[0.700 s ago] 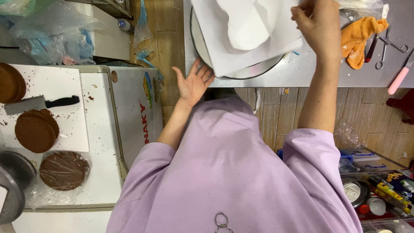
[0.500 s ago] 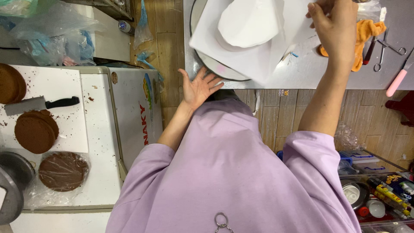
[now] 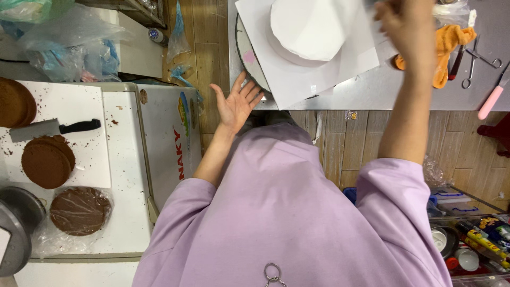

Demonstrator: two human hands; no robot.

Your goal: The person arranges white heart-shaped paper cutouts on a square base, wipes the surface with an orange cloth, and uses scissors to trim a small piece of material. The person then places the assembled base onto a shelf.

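A white round slab [image 3: 311, 26] lies on a white paper sheet [image 3: 297, 79], which rests on a round turntable [image 3: 245, 56] at the edge of a grey steel table [image 3: 372, 93]. My left hand [image 3: 236, 103] is open, palm showing and fingers spread, just below the turntable's rim and touching nothing. My right hand [image 3: 406, 26] is raised and blurred at the right edge of the paper sheet, with its fingers closed on that edge.
An orange cloth [image 3: 451, 42], scissors [image 3: 475, 61] and a pink-handled tool [image 3: 491, 101] lie to the right. At left a white board holds brown cake layers [image 3: 47, 159] and a knife [image 3: 53, 127], beside a wrapped layer [image 3: 79, 210] and metal bowl [image 3: 18, 223]. A crate of tubes [image 3: 478, 239] sits at lower right.
My right hand has pulled the paper sheet and white slab to the right and laid them flatter on the turntable. My left hand has dropped away from the rim and stays open.
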